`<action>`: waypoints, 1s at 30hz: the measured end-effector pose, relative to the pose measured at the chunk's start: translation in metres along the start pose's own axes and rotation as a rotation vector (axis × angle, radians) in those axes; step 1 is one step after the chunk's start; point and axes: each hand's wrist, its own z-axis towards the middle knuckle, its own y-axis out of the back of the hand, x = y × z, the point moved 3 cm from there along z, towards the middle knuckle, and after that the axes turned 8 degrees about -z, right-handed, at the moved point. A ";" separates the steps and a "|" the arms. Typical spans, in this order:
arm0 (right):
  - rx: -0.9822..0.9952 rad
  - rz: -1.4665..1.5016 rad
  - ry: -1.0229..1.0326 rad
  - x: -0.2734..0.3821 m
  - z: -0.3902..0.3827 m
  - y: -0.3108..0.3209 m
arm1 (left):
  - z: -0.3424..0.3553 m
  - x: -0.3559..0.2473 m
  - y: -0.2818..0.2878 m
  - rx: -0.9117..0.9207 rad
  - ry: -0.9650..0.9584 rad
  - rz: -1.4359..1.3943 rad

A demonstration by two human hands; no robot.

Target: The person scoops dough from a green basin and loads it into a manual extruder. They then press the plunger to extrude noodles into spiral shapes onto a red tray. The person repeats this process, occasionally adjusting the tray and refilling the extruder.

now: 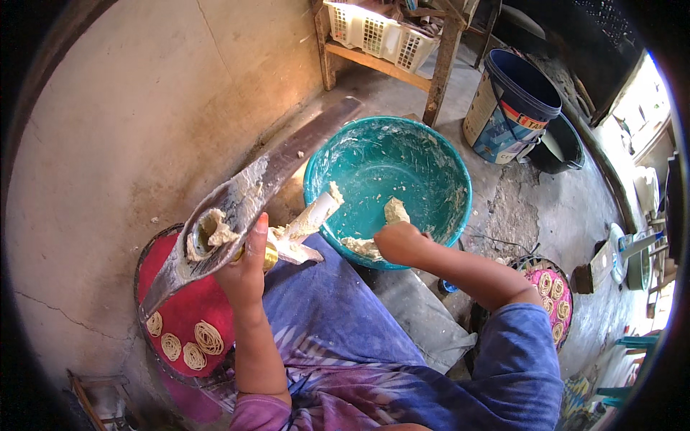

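The floor (pixel 525 208) is bare, stained concrete, bounded on the left by a plastered wall (pixel 144 108); a wooden bench (pixel 381 61) at the top carries a white basket (pixel 377 32), and a blue bucket (pixel 510 108) stands to the right. A teal basin (pixel 388 188), smeared with dough, sits on the floor ahead of the person's knees. The press (pixel 244 205), a long metal lever tool, lies with its long axis diagonal: one end points to the upper right toward the bench, the other to the lower left over a red tray (pixel 183 309) bearing coiled noodle rounds (pixel 208 336). Its dough-filled cylinder (pixel 208 233) faces upward. The left hand (pixel 244 269) is clamped around the press beside the cylinder. The right hand (pixel 400 241) is at the basin rim, fingers closed on a dough lump (pixel 394 210). A second tray (pixel 553 294) lies to the right.
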 end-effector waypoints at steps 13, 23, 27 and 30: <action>-0.034 0.186 -0.219 -0.024 0.006 -0.028 | 0.007 -0.015 0.005 -0.224 -0.082 -0.089; -0.356 0.826 0.190 -0.026 -0.137 0.158 | 0.089 -0.122 0.028 0.345 -0.578 0.579; -0.582 1.287 0.243 0.030 -0.129 0.174 | 0.075 -0.125 0.032 0.347 -0.534 0.741; -0.801 1.472 0.419 0.091 -0.086 0.171 | 0.058 -0.127 0.030 0.284 -0.617 0.846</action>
